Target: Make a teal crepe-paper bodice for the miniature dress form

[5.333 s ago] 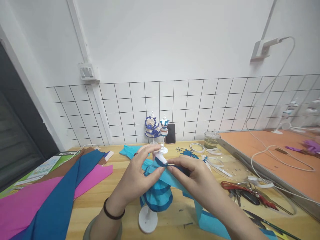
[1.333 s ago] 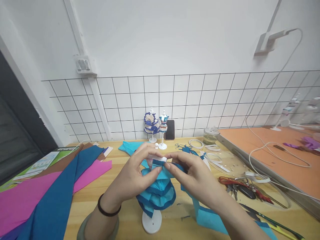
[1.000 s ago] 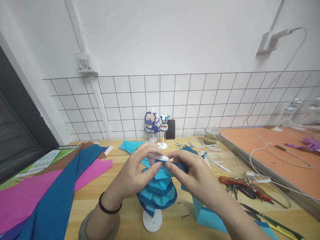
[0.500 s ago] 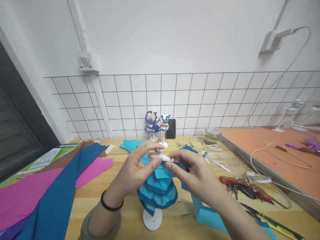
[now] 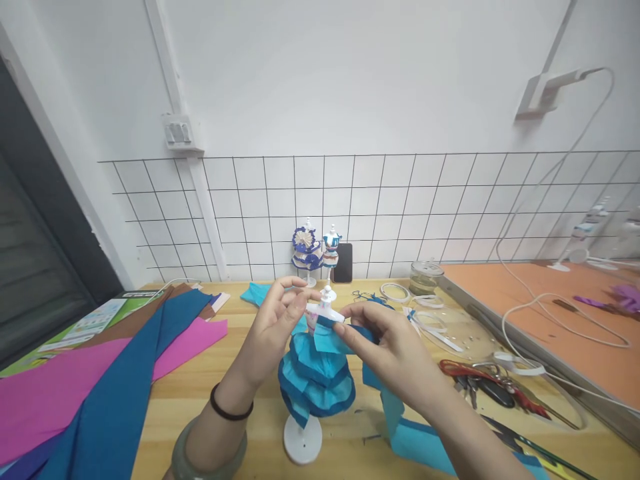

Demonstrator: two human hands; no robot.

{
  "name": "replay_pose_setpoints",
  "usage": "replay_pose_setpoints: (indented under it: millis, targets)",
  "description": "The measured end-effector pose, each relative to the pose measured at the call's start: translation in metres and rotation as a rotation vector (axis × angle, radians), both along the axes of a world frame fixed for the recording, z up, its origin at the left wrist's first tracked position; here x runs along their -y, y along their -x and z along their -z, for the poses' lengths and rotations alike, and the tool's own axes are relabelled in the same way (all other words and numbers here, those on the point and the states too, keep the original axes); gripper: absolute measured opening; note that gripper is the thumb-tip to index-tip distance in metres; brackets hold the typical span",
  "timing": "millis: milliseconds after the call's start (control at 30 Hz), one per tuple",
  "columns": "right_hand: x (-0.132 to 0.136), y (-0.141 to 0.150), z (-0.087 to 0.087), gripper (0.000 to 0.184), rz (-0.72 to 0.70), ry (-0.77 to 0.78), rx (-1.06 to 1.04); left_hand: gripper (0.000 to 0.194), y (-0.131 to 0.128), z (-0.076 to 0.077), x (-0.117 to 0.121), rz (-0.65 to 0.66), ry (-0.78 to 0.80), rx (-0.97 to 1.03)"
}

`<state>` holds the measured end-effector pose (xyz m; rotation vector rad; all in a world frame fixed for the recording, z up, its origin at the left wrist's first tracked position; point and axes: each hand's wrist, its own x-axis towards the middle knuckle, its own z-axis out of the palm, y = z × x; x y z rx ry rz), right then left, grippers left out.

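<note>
A small white dress-form mannequin (image 5: 327,303) stands upright on a round white base (image 5: 303,440). Layered light-blue crepe paper with dark-blue edging forms a ruffled skirt (image 5: 320,383) around it. My right hand (image 5: 387,340) pinches a blue crepe paper strip (image 5: 333,341) against the mannequin's right-hand shoulder, and the strip's tail trails down onto the table. Close by the other shoulder is my left hand (image 5: 273,327), its fingers half bent and the thumb off the torso. Whether its fingertips touch the back of the mannequin I cannot tell.
Pink (image 5: 193,343) and dark-blue paper sheets (image 5: 120,393) lie left. Behind stand two dressed mini mannequins and a phone (image 5: 343,263). To the right are a glass jar (image 5: 426,277), tape rolls, keys (image 5: 493,387), scissors (image 5: 530,440) and an orange board (image 5: 540,293) with a cable.
My left thumb has come off the mannequin's front and the left hand has drawn back left, uncovering the torso. The right hand keeps its pinch on the strip. The view has tilted slightly.
</note>
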<state>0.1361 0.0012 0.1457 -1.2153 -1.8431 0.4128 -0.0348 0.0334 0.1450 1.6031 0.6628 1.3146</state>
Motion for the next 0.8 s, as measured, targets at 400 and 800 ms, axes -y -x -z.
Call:
replay_pose_setpoints:
  millis: [400, 800]
  targets:
    - [-0.005, -0.001, 0.004, 0.018, 0.031, 0.066, -0.016, 0.028, -0.004, 0.0, 0.007, -0.289, -0.221, -0.362]
    - [-0.004, -0.002, 0.005, 0.016, -0.023, 0.028, -0.077, 0.008, -0.011, -0.013, 0.029, -0.497, -0.553, -0.7]
